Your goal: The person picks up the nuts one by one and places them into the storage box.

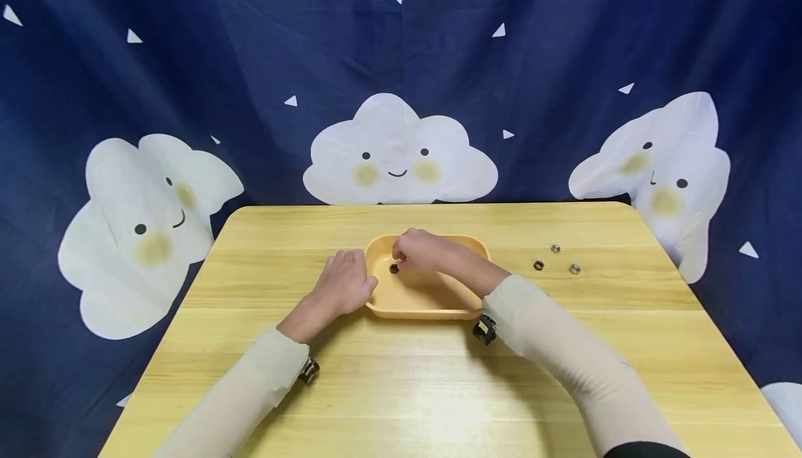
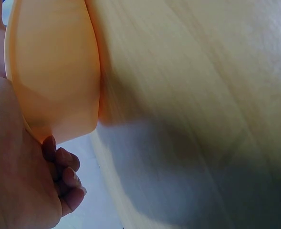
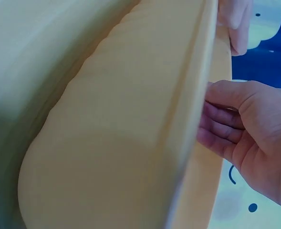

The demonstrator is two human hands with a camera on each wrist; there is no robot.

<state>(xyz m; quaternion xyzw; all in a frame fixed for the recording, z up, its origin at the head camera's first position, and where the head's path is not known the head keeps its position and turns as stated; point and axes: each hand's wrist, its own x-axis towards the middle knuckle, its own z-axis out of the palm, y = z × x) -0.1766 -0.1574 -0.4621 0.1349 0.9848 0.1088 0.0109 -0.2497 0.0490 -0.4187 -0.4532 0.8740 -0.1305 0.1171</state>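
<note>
An orange plastic tray (image 1: 432, 314) with rounded corners sits on the table. At its left end my left hand (image 1: 344, 282) grips the rim, and in the left wrist view the curled fingers (image 2: 69, 179) show at the tray's corner. My right hand (image 1: 421, 249) reaches down into the tray from the right with bent fingers. Just below its fingertips is a dark hex nut (image 1: 394, 269) in the tray's left part. Whether the fingertips pinch the nut is unclear; in the right wrist view the tray's wall (image 3: 130, 119) hides the tips.
On the wooden table (image 1: 401, 381), right of the tray, lie a dark hex nut (image 1: 539, 265) and two silvery nuts, one farther back (image 1: 555, 248) and one to the right (image 1: 574, 269). A blue curtain (image 1: 401, 40) with white clouds hangs behind the table.
</note>
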